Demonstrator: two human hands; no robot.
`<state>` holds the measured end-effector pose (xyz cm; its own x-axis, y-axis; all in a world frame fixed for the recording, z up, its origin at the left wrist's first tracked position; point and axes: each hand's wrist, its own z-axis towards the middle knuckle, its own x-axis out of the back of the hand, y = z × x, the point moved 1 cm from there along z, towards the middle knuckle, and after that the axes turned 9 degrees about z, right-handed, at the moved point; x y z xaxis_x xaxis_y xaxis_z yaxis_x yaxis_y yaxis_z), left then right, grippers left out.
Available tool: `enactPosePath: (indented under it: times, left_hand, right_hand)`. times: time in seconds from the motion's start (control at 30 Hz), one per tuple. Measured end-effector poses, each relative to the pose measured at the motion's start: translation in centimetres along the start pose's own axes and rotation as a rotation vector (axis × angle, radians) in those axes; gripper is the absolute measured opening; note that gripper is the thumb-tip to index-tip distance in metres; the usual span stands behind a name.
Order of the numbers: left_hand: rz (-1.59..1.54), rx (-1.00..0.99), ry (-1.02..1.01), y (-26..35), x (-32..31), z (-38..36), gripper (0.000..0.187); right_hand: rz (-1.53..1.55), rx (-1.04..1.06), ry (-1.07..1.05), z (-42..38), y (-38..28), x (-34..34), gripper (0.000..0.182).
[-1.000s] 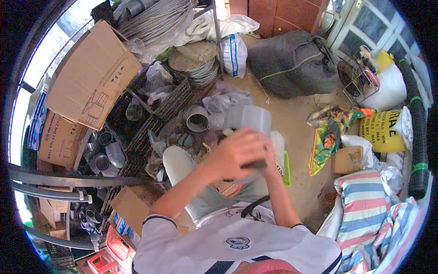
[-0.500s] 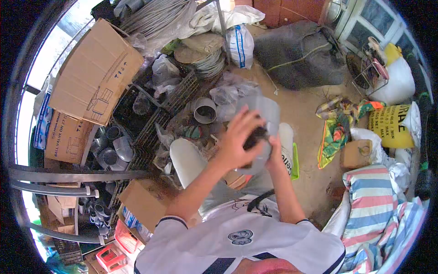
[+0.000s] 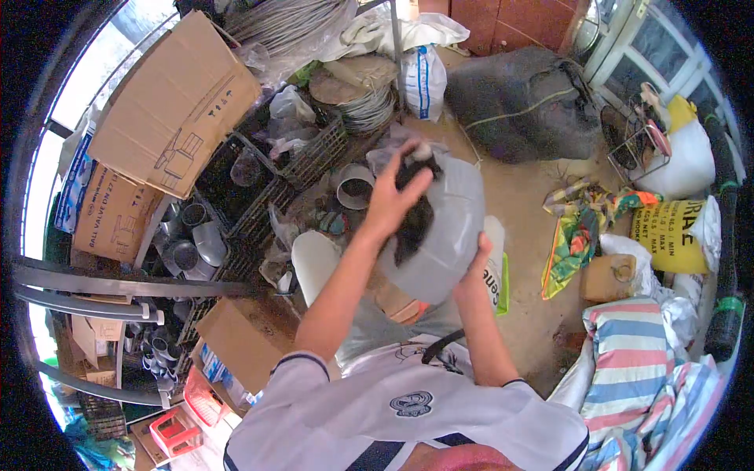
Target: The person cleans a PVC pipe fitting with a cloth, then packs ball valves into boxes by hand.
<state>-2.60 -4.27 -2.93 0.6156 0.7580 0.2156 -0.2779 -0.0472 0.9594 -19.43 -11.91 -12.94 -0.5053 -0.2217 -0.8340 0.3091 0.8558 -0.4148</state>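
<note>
In front of my knees is a large grey plastic pipe fitting (image 3: 459, 212), curved like an elbow, with a dark opening on its left side. My right hand (image 3: 473, 265) grips the fitting's lower right side, and its fingers are partly hidden behind the wall. At the upper left rim, my left hand (image 3: 393, 196) has its thumb and fingers around a dark, soft-looking thing (image 3: 414, 166) against the fitting. What that dark thing is I cannot make out. A small pale spot shows at its top.
Black plastic crates (image 3: 314, 153) and a short grey pipe piece (image 3: 356, 187) lie to the left. Cardboard boxes (image 3: 177, 102) are stacked beyond a dark curved rail (image 3: 133, 279). A dark sack (image 3: 522, 102) lies ahead; a striped bag (image 3: 628, 361) is at right.
The grey fitting has turned, so its curved side faces up more. My left hand has moved up and left along its rim; my right hand has shifted slightly down.
</note>
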Motion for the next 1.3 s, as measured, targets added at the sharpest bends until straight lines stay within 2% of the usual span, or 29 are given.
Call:
enactPosePath:
  times: [0.07,0.1,0.17,0.2,0.23,0.27,0.33,0.47,0.53,0.57,0.63,0.73,0.77,0.8,0.83,0.87,0.93,0.97,1.0,1.03,1.1,1.13,1.2,1.23,1.27,1.3]
  left_hand:
    - [0.104,-0.199,-0.137,1.5,-0.1,-3.2,0.054]
    - [0.17,-0.296,-0.198,2.3,-0.1,-5.0,0.055]
    - [0.528,-0.511,-0.233,4.5,-0.5,-7.8,0.061]
    - [0.525,-0.505,-0.23,4.2,-0.8,-8.4,0.061]
    - [0.621,-0.688,-0.392,3.8,-1.5,-9.1,0.059]
    - [0.714,-0.871,-0.557,3.6,-2.2,-9.7,0.057]
    - [0.8,-0.903,-0.518,3.6,-2.6,-8.6,0.053]
    - [0.687,-0.877,-0.463,4.3,-1.8,-3.9,0.05]
    - [0.522,-0.767,-0.475,4.5,-1.6,-1.6,0.045]
    - [0.518,-0.767,-0.478,3.7,-1.5,-0.1,0.045]
    - [0.348,-0.606,-0.412,1.5,-1.3,2.9,0.04]
    - [0.008,-0.274,-0.444,0.6,-0.3,4.1,0.04]
    - [0.011,-0.273,-0.438,-0.4,0.1,3.8,0.04]
    - [-0.075,-0.139,-0.386,-2.2,0.6,3.3,0.043]
    - [-0.161,-0.003,-0.334,-3.8,0.8,2.5,0.046]
    - [-0.155,-0.003,-0.333,-4.7,0.7,1.0,0.046]
    - [-0.332,0.05,-0.243,-5.8,0.3,-3.4,0.052]
    - [-0.436,0.152,-0.172,-5.5,-0.2,-6.0,0.054]
    - [-0.539,0.249,-0.097,-5.0,-0.7,-7.6,0.056]
    - [-0.538,0.25,-0.096,-4.2,-0.2,-7.9,0.056]
    - [-0.2,-0.27,-0.106,-1.4,1.2,-8.5,0.053]
    - [-0.203,-0.268,-0.102,-0.2,1.6,-8.4,0.053]
    - [0.139,-0.503,-0.172,2.5,2.4,-8.3,0.054]
    - [0.143,-0.504,-0.169,4.0,3.2,-7.8,0.054]
    - [0.227,-0.581,-0.291,5.6,3.9,-7.2,0.053]
    - [0.309,-0.658,-0.417,6.8,4.2,-6.6,0.051]
  right_hand:
    - [0.149,0.109,-0.096,0.2,-0.9,0.3,0.093]
    - [0.1,0.146,-0.176,-0.1,-1.9,-0.7,0.09]
    - [0.057,0.092,-0.1,-0.4,-2.2,-0.6,0.091]
    - [0.014,0.038,-0.027,-0.5,-2.4,-0.3,0.091]
    - [0.089,-0.083,-0.142,2.0,-1.6,4.5,0.088]
    - [0.085,-0.09,-0.139,1.8,-1.4,4.6,0.088]
    - [0.004,-0.046,-0.066,2.0,-0.9,4.2,0.087]
    - [-0.135,0.055,0.105,1.3,1.2,3.0,0.085]
    - [-0.119,0.109,0.212,0.4,1.0,1.2,0.085]
    - [-0.08,0.049,0.111,0.0,0.9,0.9,0.087]
    - [-0.031,-0.013,-0.062,-0.9,1.1,1.1,0.087]
    - [0.045,0.041,0.051,-2.6,1.2,-1.2,0.089]
    - [0.081,0.063,0.04,-2.2,1.0,-1.1,0.088]
    - [0.083,0.056,0.034,-1.9,0.9,-1.0,0.088]
    - [0.11,0.147,0.01,-1.8,0.5,-0.8,0.089]
    - [0.138,0.243,-0.016,-1.5,0.0,-0.5,0.09]
    - [0.137,0.245,0.023,-0.5,-2.0,-0.7,0.092]
    - [0.128,0.238,0.073,-0.5,-2.7,-0.4,0.094]
    - [0.131,0.237,0.076,0.6,-2.6,1.8,0.094]
    - [0.063,0.271,-0.006,2.4,-1.7,5.2,0.093]
    - [-0.016,0.298,-0.081,2.0,-1.2,5.7,0.092]
    - [-0.008,0.255,-0.091,0.2,-1.2,2.3,0.09]
    - [0.0,0.204,-0.104,-0.2,-0.9,1.2,0.088]
    - [0.273,0.062,-0.461,1.0,-0.3,2.3,0.087]
    - [0.547,-0.087,-0.81,1.4,-0.3,2.6,0.086]
    - [0.548,-0.084,-0.81,0.7,-0.4,3.5,0.086]
